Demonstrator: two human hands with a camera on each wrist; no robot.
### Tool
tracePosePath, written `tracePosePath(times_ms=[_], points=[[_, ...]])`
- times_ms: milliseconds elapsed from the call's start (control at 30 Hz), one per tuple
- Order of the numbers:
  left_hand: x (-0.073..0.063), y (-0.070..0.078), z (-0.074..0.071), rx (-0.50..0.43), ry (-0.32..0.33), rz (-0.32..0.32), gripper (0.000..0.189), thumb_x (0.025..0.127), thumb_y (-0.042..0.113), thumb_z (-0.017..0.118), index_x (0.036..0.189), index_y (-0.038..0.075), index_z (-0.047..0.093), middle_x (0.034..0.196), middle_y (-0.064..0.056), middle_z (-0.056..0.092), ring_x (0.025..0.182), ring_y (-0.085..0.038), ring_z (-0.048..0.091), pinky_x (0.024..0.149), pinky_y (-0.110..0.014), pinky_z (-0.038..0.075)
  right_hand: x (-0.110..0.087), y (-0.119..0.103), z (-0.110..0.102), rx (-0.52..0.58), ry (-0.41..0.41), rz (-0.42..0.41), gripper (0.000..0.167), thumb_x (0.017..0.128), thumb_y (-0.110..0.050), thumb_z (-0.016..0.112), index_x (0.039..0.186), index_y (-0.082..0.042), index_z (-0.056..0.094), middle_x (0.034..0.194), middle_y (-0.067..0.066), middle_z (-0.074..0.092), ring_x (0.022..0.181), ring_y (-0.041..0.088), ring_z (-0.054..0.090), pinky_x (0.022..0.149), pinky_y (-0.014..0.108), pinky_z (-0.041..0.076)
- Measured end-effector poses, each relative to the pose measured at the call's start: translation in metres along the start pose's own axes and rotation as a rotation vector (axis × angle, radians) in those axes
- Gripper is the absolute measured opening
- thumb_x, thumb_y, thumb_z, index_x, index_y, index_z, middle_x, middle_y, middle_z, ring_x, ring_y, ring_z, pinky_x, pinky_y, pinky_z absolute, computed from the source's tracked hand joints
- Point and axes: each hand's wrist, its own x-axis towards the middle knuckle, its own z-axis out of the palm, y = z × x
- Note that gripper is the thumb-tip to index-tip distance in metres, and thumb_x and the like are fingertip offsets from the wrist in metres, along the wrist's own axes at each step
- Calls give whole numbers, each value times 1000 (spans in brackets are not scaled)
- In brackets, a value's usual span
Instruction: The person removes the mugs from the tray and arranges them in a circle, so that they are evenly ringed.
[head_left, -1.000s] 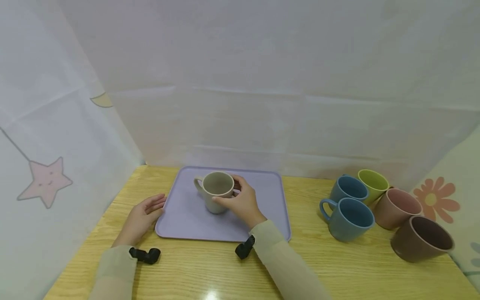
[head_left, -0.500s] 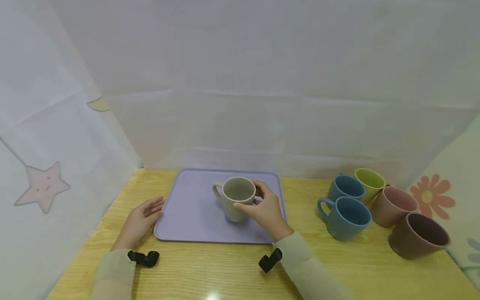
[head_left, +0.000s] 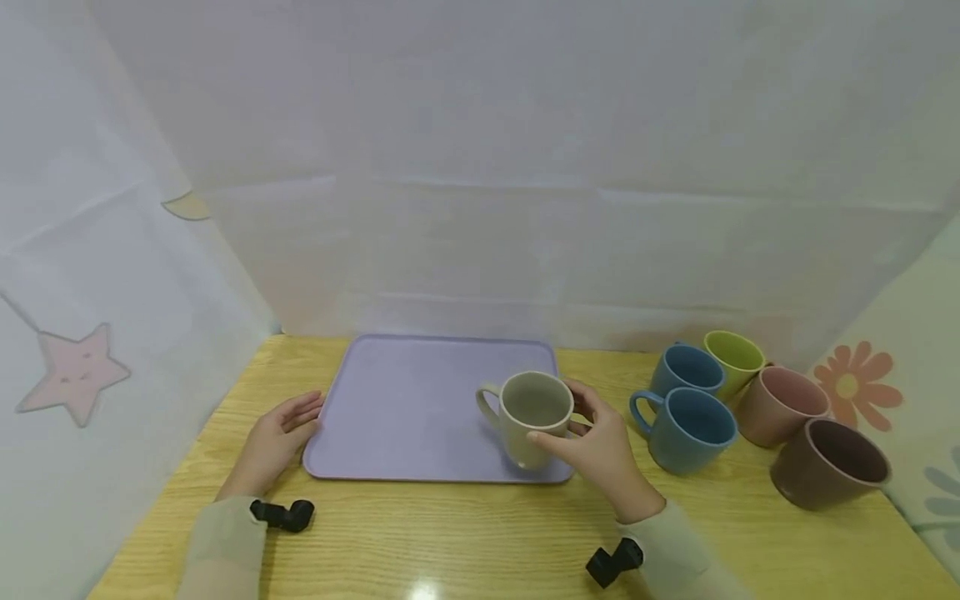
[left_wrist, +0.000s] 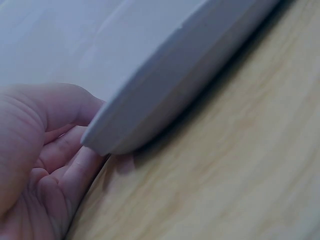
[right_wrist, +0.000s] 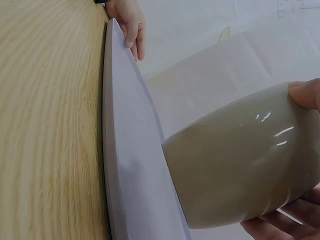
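My right hand [head_left: 600, 442] holds a pale grey-beige mug [head_left: 532, 417], thumb on its near side and fingers round its right. The mug's handle points left. It is low over the front right corner of the lavender tray [head_left: 420, 408]. Up close in the right wrist view, the mug's glossy side [right_wrist: 240, 160] shows, its base overlapping the tray's surface. At the tray's left edge is my left hand [head_left: 273, 442]. In the left wrist view its thumb [left_wrist: 72, 102] meets the rim while the other fingers pass under it, pinching the edge.
Right of the tray stand two blue mugs [head_left: 692, 429], a yellow-green mug [head_left: 731, 358], a pink mug [head_left: 783, 408] and a dark brown mug [head_left: 828, 467], grouped close together on the wooden table [head_left: 420, 533]. A white cloth wall [head_left: 480, 208] rises behind the table.
The right hand has carried the grey-beige mug from the tray's middle rightward and toward the front right corner. The left hand has stayed at the tray's left edge.
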Motion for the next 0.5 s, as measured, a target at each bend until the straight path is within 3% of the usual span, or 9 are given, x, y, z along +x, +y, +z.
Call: tracePosePath(times_ms=[267, 500], points=[[2, -2, -2, 0, -6, -2, 57, 104, 17, 61, 154, 1, 40, 150, -21, 50, 125, -4, 54, 92, -6, 45, -22, 0, -36, -51, 47, -40, 76, 72, -11, 94, 138, -8, 58, 130, 10, 63, 117, 21, 59, 87, 21, 56], [1, -3, -1, -5, -2, 0, 56, 104, 17, 61, 154, 1, 41, 149, -21, 50, 118, 6, 52, 91, -6, 45, -44, 9, -67, -53, 52, -109, 77, 72, 3, 90, 140, -2, 55, 130, 14, 61, 113, 3, 60, 88, 18, 55]])
